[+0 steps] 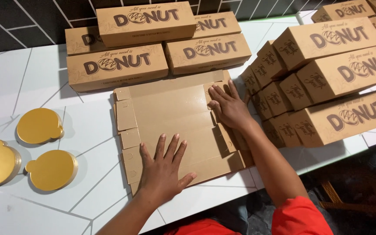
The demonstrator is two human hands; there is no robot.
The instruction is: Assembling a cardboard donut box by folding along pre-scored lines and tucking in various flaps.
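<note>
I press my left hand point(164, 167) flat, fingers spread, on the near edge of the unfolded cardboard box blank point(175, 117) lying on the white table point(40, 65); my right hand point(227, 106), open too, holds nothing and should crease the side flap firmly beneath its fingertips

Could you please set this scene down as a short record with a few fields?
Surface: white table with thin grey lines
Left hand: left hand pressed flat, fingers spread, on the near part of the flat cardboard sheet
Right hand: right hand flat on the sheet's right flap
Behind: stack of closed brown boxes
Right: second pile of brown boxes
Left: three gold round boards, each with a small tab
Sleeves: red sleeve
</note>
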